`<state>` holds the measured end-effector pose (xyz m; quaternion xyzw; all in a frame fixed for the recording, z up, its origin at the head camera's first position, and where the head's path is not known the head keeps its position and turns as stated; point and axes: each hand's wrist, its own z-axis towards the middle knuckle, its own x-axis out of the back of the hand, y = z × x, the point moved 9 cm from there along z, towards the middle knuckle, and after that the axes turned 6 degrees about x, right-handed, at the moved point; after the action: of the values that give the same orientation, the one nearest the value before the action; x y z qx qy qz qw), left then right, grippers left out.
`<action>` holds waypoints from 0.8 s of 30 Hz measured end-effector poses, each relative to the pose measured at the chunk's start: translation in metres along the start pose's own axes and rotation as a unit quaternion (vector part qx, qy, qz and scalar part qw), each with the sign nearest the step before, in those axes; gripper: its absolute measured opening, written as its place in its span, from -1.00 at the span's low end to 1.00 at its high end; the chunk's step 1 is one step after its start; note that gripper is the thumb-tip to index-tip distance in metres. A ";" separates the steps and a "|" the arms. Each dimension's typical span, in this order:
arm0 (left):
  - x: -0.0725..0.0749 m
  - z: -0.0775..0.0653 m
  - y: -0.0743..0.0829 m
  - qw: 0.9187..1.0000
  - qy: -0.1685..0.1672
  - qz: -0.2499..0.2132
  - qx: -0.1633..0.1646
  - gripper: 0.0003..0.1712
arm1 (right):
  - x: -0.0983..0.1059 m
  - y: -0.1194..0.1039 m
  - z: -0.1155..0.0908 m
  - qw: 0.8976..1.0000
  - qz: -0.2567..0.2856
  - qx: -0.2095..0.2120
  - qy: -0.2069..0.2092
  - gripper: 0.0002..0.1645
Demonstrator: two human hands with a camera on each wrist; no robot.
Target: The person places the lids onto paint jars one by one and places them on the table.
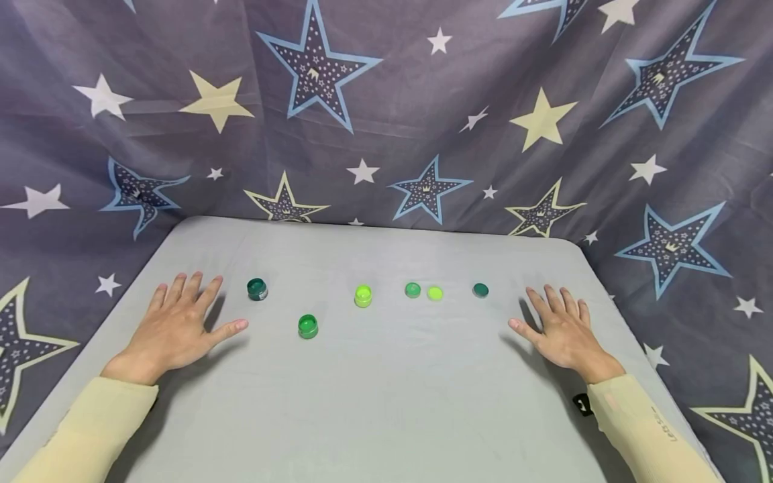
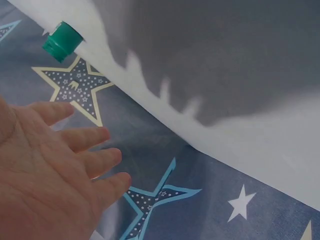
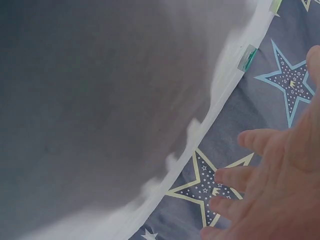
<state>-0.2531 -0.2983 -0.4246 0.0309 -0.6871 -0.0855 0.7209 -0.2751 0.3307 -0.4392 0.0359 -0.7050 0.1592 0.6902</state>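
In the head view my left hand [image 1: 172,329] hovers over the left side of the table with its fingers spread, holding nothing. Nearest to it is a small open jar of dark green paint [image 1: 257,290], whose side also appears in the left wrist view as a green jar [image 2: 62,41]. A mid-green paint jar [image 1: 308,327] and a lime one [image 1: 363,296] stand farther right, both uncapped. Three loose lids lie beyond: green [image 1: 413,290], lime [image 1: 435,293] and dark green [image 1: 480,290]. On the right, my empty right hand [image 1: 564,332] is spread, nearest the dark green lid.
The jars and lids sit on a grey-white cloth-covered table [image 1: 386,402]. A dark curtain with stars [image 1: 386,121] rises behind it and at both sides. A small black object [image 1: 582,404] shows beside the right sleeve.
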 end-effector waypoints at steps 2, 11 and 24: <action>0.000 0.000 0.000 1.000 0.001 0.000 0.000 0.23 | 0.000 0.001 -0.001 1.000 0.001 -0.001 0.002 0.10; 0.001 0.001 0.002 1.000 0.009 -0.007 -0.001 0.21 | -0.001 0.001 -0.001 1.000 0.008 0.002 0.010 0.11; 0.002 0.003 0.007 0.999 0.032 -0.025 -0.009 0.16 | 0.001 -0.003 0.000 1.000 0.013 0.005 0.023 0.10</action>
<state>-0.2552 -0.2918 -0.4209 0.0437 -0.6616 -0.1087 0.7406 -0.2746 0.3278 -0.4377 0.0260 -0.6889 0.1724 0.7036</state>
